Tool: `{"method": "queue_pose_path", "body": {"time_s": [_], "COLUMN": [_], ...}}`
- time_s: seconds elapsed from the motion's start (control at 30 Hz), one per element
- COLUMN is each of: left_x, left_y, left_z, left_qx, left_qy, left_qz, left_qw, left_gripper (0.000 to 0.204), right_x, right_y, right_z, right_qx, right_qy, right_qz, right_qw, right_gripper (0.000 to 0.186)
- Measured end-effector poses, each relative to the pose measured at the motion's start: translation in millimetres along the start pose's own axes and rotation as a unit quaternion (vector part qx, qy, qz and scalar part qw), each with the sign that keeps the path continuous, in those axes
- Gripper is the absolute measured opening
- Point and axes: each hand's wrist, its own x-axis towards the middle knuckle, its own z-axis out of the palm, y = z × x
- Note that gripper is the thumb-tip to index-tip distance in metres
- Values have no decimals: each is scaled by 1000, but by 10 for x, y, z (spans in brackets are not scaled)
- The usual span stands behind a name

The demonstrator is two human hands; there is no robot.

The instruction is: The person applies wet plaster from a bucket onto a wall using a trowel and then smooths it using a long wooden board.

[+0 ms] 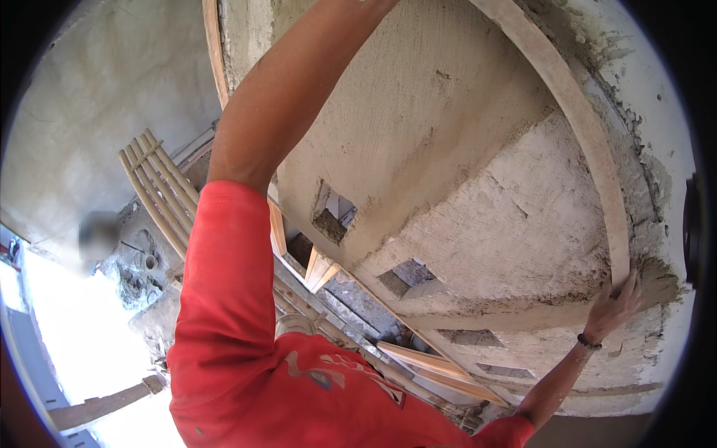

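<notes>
Right hand (614, 305) closed around the lower end of a long wooden straightedge (575, 119), fingers wrapped over its edge, a dark band at the wrist. The straightedge lies flat against the wet plaster wall (418, 127) and curves up toward the top of the frame, where the left arm, in a red sleeve (224, 276), rises out of view; the left hand is not visible, so its grip cannot be told, though it probably steadies the upper end. Smoother plaster lies left of the board, rougher plaster beside it, with small square recesses (334, 216) lower down. Judgement: keep both ends pressed evenly, board flush, draw it steadily, and clear off mortar building along its edge. Wooden slats (153, 187) lean below.
</notes>
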Motion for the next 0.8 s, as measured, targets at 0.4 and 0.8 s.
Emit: {"method": "queue_pose_path", "body": {"time_s": [0.4,0.8], "left_x": [-1382,-3052], "left_y": [-1627,-2629], "left_z": [-438,-1044], "left_qx": [-74,-86], "left_qy": [11,113], "left_qz": [-99,-241], "left_qw": [992,960], "left_gripper": [34,30], "right_x": [-1565,-2414], "right_y": [-200,21], "right_z": [295,83], "right_qx": [71,102], "right_qy": [-123,-292], "right_qz": [4,-74], "right_qw": [990,948], "right_gripper": [58,60]}}
